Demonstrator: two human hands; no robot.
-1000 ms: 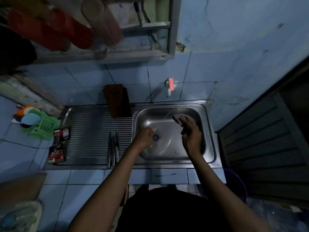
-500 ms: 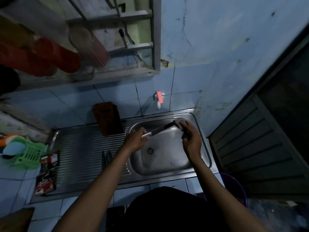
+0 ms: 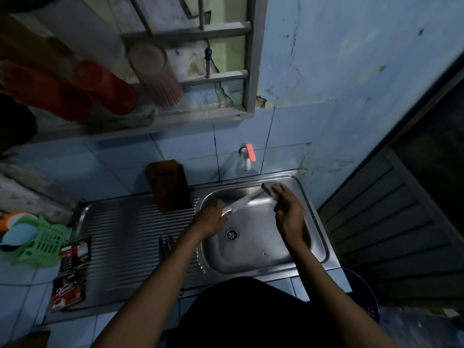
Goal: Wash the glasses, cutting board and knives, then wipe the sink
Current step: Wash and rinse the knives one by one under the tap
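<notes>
- Steel sink [image 3: 324,237] set into a blue-tiled counter, basin on the right, ribbed drainboard [image 3: 130,237] on the left.
- left hand [image 3: 211,221] is over the basin's left side, fingers curled around the handle end of a knife [image 3: 242,200]. Blade runs up and to the right across the basin, off the bottom.
- right hand [image 3: 288,212] is at the far right part of the basin, fingers and thumb pinching a sponge [image 3: 270,189] that's folded over the tip end of the blade. Sponge is touching the blade; can't tell exactly how far it wraps.
- Drain [image 3: 232,234] sits just below and between the two hands.
- Brown cutting board [image 3: 169,185] stands upright against the tiled wall at the back of the drainboard, just left of the basin.
- More knives [image 3: 165,244] look to be lying on the drainboard right by the left forearm, too dark to count them.
- Tap [image 3: 248,158] with an orange-red handle sticks out of the wall above the basin.
- Green plastic basket [image 3: 47,244] with some stuff in it is on the counter at the far left, a couple of dark sachet packets [image 3: 72,272] beside it on the drainboard's left edge.
- Up top on the window ledge, blurry red cups [image 3: 100,86] and a ribbed tumbler [image 3: 155,74] lie on their sides.
</notes>
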